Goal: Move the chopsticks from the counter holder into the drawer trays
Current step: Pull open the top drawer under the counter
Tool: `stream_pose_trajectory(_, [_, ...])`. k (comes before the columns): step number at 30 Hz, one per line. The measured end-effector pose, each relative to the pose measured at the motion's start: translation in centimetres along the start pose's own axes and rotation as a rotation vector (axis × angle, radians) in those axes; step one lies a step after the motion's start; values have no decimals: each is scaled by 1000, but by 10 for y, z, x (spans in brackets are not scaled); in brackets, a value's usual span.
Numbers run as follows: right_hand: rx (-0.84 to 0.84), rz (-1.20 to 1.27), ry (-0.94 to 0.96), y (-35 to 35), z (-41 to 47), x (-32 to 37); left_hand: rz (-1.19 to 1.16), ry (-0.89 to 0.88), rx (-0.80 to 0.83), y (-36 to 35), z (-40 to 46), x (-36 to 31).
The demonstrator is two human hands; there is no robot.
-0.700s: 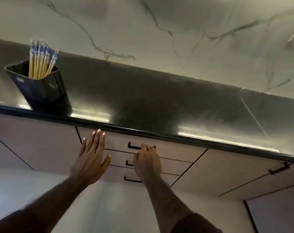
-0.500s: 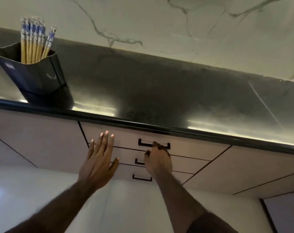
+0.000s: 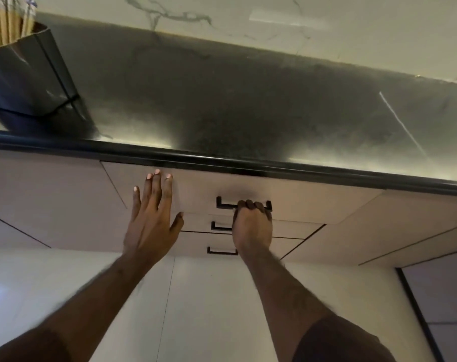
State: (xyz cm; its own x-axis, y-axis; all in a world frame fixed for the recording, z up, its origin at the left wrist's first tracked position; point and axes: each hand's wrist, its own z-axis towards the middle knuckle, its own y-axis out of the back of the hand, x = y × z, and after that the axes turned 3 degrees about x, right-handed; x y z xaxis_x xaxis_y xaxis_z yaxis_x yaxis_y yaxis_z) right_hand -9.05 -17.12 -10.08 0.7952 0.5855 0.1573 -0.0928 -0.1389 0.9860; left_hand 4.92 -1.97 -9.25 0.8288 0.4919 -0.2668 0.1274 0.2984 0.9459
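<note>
- I see my right hand (image 3: 252, 226) curled in a closed grip around the black handle (image 3: 226, 205) of the top drawer (image 3: 196, 194), just under the counter (image 3: 222, 105) edge.
- My left hand (image 3: 151, 218) is spread wide and flat, holding nothing, fingertips (image 3: 157, 175) on or just off the drawer front beside the handle (I cannot tell whether they touch).
- The chopsticks (image 3: 2, 24) stand upright in the dark holder (image 3: 23, 74) on the counter, up and far to the left of both hands, well apart.
- The left hand is the nearer one to the holder.
- The drawer looks shut or barely started; its trays are hidden.
- I judge the pull must come straight toward me, and the chopsticks' long axes will then have to turn from upright to flat.
</note>
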Motion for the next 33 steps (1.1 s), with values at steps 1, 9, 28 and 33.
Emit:
stream_pose_trajectory(1, [-10, 1, 4, 0, -6, 0, -7, -9, -8, 2, -3, 1])
stream_pose_trajectory(9, [-16, -71, 38, 0, -82, -4, -43, -92, -16, 18, -56, -11])
stream_pose_trajectory(28, [111, 120, 4, 4, -314, -21, 66, -153, 73, 72, -271, -45])
stream_pose_trajectory(33, [121, 203, 8, 6, -354, -24, 71, -163, 104, 78, -308, -50])
